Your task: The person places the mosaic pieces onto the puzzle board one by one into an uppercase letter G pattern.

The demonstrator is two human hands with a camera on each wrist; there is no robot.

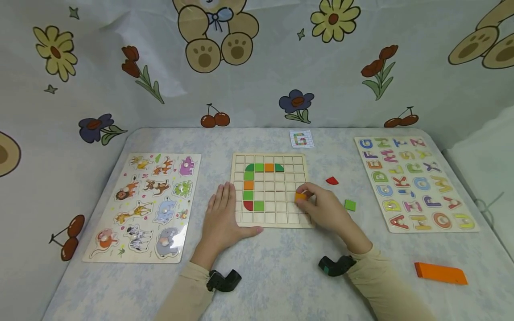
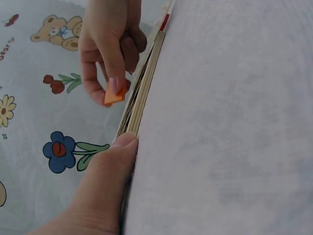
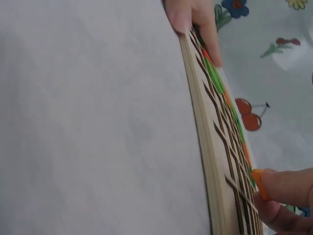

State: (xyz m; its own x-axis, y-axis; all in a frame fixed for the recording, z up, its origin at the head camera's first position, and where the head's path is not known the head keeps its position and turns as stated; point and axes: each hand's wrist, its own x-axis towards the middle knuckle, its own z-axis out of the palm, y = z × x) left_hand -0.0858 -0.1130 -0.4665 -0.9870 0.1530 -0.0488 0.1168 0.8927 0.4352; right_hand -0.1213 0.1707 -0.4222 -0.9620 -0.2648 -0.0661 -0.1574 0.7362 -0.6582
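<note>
A wooden grid board [image 1: 281,218] lies mid-table, with green, orange and red tiles set along its top row and left side. My right hand [image 1: 327,209] pinches an orange square tile [image 1: 300,196] between thumb and fingertips, over the board's right part. In the left wrist view that orange tile [image 2: 115,94] shows tilted above the grid. My left hand [image 1: 222,218] lies with straight fingers along the board's left edge, its thumb at the front edge. To the right of the board are a red quarter-round tile [image 1: 332,180] and a green square tile [image 1: 350,205].
A small pattern card [image 1: 301,139] lies behind the board. An animal puzzle [image 1: 160,200] is at the left, and a letter puzzle [image 1: 413,187] at the right. Near the front right lies an orange block [image 1: 441,273]. A printed cloth [image 1: 257,89] hangs behind the table.
</note>
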